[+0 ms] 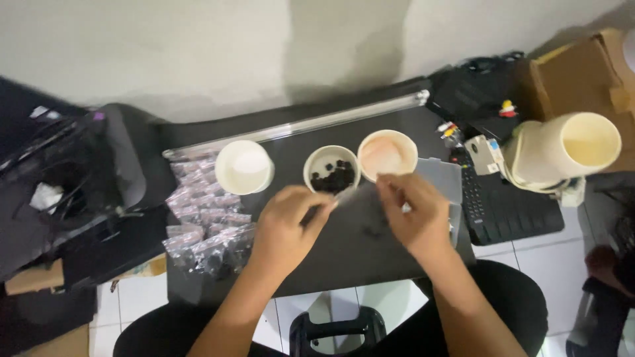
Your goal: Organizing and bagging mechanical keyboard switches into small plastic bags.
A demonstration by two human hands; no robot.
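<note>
both hands meet over the dark worktop, pinching a small clear plastic bag between them. the left hand grips the bag's left end with fingers curled tight, and the right hand holds its right edge between thumb and fingertips. the bag hangs just in front of three paper cups standing in a row: a white empty-looking cup on the left, a middle cup with small dark pieces inside, and a pinkish-lined cup on the right. a heap of filled little clear bags lies left of the left hand. a stack of paper cups lies on its side at far right, near a black remote.
</note>
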